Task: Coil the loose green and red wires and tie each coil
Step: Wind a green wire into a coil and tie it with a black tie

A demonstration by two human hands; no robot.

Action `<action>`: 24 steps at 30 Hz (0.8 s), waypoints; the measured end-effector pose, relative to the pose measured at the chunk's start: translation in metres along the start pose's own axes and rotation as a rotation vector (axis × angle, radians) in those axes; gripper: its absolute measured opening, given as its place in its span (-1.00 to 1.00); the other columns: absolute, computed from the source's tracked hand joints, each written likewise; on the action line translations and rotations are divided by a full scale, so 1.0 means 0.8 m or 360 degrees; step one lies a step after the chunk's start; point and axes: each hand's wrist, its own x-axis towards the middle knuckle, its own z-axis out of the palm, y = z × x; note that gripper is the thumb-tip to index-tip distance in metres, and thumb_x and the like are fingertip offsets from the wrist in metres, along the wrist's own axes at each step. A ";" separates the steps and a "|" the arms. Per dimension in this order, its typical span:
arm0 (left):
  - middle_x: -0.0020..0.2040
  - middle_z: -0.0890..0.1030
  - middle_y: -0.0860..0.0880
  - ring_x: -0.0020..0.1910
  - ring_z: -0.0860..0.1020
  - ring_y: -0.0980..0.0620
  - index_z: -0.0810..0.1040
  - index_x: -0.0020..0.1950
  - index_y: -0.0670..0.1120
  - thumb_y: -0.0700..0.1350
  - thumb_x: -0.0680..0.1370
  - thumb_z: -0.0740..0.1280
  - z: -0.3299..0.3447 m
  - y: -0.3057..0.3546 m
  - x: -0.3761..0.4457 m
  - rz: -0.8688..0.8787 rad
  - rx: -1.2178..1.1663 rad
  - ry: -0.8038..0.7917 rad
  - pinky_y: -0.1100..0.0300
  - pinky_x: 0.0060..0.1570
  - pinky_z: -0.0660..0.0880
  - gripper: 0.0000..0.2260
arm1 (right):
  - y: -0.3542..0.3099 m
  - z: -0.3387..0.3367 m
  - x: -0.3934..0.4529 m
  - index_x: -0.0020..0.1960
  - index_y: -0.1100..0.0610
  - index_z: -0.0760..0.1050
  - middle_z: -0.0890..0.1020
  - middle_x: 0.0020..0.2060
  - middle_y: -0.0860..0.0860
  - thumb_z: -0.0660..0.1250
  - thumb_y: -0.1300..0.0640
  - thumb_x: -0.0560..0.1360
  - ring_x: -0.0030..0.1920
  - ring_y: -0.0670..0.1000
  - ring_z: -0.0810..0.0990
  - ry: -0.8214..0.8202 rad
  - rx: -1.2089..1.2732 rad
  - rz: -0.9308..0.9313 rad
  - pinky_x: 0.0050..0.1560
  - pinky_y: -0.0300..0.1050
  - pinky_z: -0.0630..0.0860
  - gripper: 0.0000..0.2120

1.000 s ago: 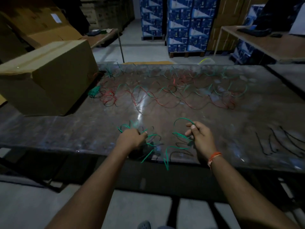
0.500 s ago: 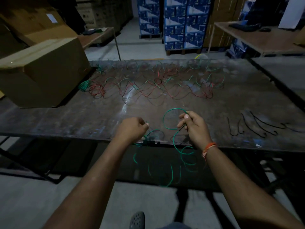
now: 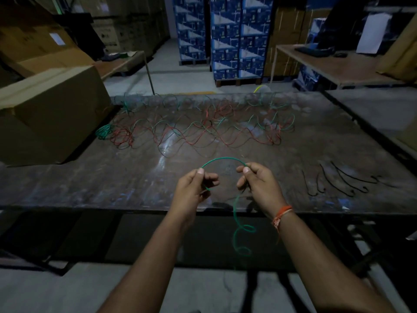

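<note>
A green wire (image 3: 223,158) arches between my two hands above the near edge of the dark metal table (image 3: 112,177). My left hand (image 3: 194,188) pinches one end of the arch. My right hand (image 3: 259,186) pinches the other, and the rest of the wire hangs below it in curls (image 3: 242,236) past the table edge. Loose green and red wires (image 3: 203,132) lie tangled across the far half of the table. A small green coil (image 3: 103,132) rests at the far left, next to a red bundle (image 3: 123,136).
A large cardboard box (image 3: 49,114) stands on the table's left end. Several black ties (image 3: 338,181) lie on the right near the front edge. Beyond are stacked blue cartons (image 3: 237,37) and a side table (image 3: 338,64) to the right.
Both hands lifted the green wire off the table's near edge and drew apart, forming one arch; the rest of the wire now dangles below the edge.
</note>
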 end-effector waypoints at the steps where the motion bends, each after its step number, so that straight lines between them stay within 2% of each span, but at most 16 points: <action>1: -0.14 0.70 0.01 -0.13 0.67 0.05 0.52 -0.14 -0.05 -0.05 0.71 0.16 -0.002 0.002 0.003 -0.0018 -0.0131 0.0024 0.16 -0.13 0.47 -0.73 | 0.003 0.003 0.000 0.01 0.13 0.57 0.63 -0.37 0.05 0.16 0.20 0.70 -0.40 -0.10 0.53 -0.0005 0.0028 0.0041 -0.33 -0.28 0.45 -0.78; 7: -0.26 0.55 -0.01 -0.40 0.46 0.11 0.49 -0.08 -0.08 0.00 0.70 0.15 -0.013 0.014 0.021 -0.0118 -0.0669 0.0049 0.29 -0.44 0.38 -0.75 | 0.022 0.023 -0.008 -0.03 0.22 0.57 0.65 -0.34 0.05 0.21 0.21 0.67 -0.49 -0.11 0.44 -0.0008 -0.0069 0.0208 -0.39 -0.25 0.44 -0.81; 9: -0.26 0.53 0.00 -0.44 0.43 0.13 0.53 -0.01 -0.11 -0.03 0.71 0.11 -0.011 0.020 0.027 -0.0148 -0.0779 0.0016 0.32 -0.48 0.32 -0.74 | 0.031 0.027 -0.012 -0.05 0.17 0.57 0.63 -0.34 0.04 0.20 0.18 0.68 -0.49 -0.09 0.45 -0.0056 -0.0062 0.0275 -0.40 -0.19 0.45 -0.79; 12: -0.26 0.52 0.02 -0.44 0.39 0.16 0.55 0.12 -0.18 -0.09 0.70 0.11 -0.011 0.023 0.035 -0.0118 -0.0846 -0.0068 0.35 -0.48 0.27 -0.74 | 0.040 0.029 -0.017 -0.04 0.15 0.57 0.58 -0.36 0.02 0.19 0.14 0.69 -0.49 -0.10 0.44 -0.0211 -0.0124 0.0381 -0.46 -0.23 0.39 -0.78; 16: -0.26 0.55 0.03 -0.42 0.41 0.18 0.55 0.18 -0.21 -0.10 0.69 0.17 -0.016 0.021 0.044 -0.0048 -0.0853 -0.0072 0.38 -0.47 0.29 -0.75 | 0.037 0.024 -0.027 -0.01 0.16 0.60 0.60 -0.37 -0.03 0.25 0.16 0.67 -0.49 -0.15 0.47 -0.0525 -0.0558 0.0255 -0.39 -0.29 0.42 -0.82; 19: -0.27 0.59 0.03 -0.42 0.44 0.20 0.56 0.17 -0.20 -0.09 0.69 0.19 -0.024 0.014 0.050 -0.0061 -0.0915 0.0046 0.41 -0.48 0.30 -0.76 | 0.036 0.016 -0.044 -0.18 -0.04 0.54 0.57 -0.40 -0.09 0.33 0.15 0.61 -0.41 -0.23 0.49 -0.0692 -0.0884 0.0056 -0.32 -0.30 0.39 -0.79; 20: -0.26 0.62 0.03 -0.42 0.46 0.21 0.57 0.16 -0.20 -0.08 0.69 0.19 -0.027 0.013 0.052 -0.0062 -0.0943 0.0088 0.42 -0.48 0.31 -0.76 | 0.039 0.014 -0.050 -0.21 -0.08 0.51 0.55 -0.40 -0.11 0.35 0.13 0.59 -0.37 -0.22 0.49 -0.0666 -0.0987 -0.0038 -0.29 -0.26 0.40 -0.78; 22: -0.21 0.68 0.02 -0.40 0.53 0.22 0.57 0.14 -0.18 -0.07 0.69 0.18 -0.035 0.010 0.053 -0.0060 -0.0993 0.0167 0.43 -0.47 0.36 -0.76 | 0.045 0.007 -0.062 -0.14 -0.07 0.54 0.57 -0.34 -0.14 0.36 0.11 0.55 -0.29 -0.19 0.52 -0.0472 -0.1032 -0.0194 -0.20 -0.14 0.46 -0.88; 24: -0.12 0.73 -0.01 -0.32 0.62 0.20 0.57 0.16 -0.18 -0.07 0.70 0.17 -0.039 0.005 0.052 -0.0035 -0.0992 0.0206 0.43 -0.41 0.45 -0.75 | 0.047 0.000 -0.072 -0.06 -0.02 0.58 0.61 -0.24 -0.14 0.35 0.11 0.54 -0.18 -0.17 0.57 -0.0284 -0.0987 -0.0322 -0.12 -0.13 0.50 -0.95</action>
